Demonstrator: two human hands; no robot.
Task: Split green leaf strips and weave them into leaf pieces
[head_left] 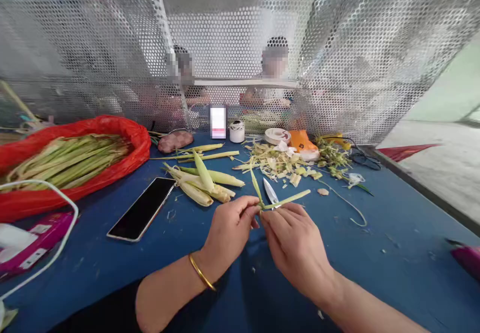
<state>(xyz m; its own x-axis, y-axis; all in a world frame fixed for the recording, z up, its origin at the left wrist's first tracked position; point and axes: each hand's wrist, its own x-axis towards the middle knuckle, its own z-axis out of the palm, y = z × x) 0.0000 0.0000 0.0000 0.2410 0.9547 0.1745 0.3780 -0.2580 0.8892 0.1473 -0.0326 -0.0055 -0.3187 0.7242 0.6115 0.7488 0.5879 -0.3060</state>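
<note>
My left hand [232, 228], with a gold bangle at the wrist, pinches a narrow green leaf strip [255, 185] that points up and away. Close against it, my right hand [296, 243] is closed on the same folded leaf work; another pale green strip [290, 199] sticks out to the right above its knuckles. The fingertips of both hands nearly meet, and the fold between them is partly hidden. Just beyond lies a pair of scissors [269, 190], blades pointing away, handles hidden. Several rolled pale green husk-like leaves [210, 175] lie to the upper left of my hands.
At the left are a red plastic bag [137, 150] of long leaves, a phone [144, 208], a magenta power strip [41, 240] and a white cable [65, 200]. Leaf scraps [275, 160], a tape roll [277, 136] and a white pot [236, 132] stand before a perforated metal screen [232, 38]; people sit behind it.
</note>
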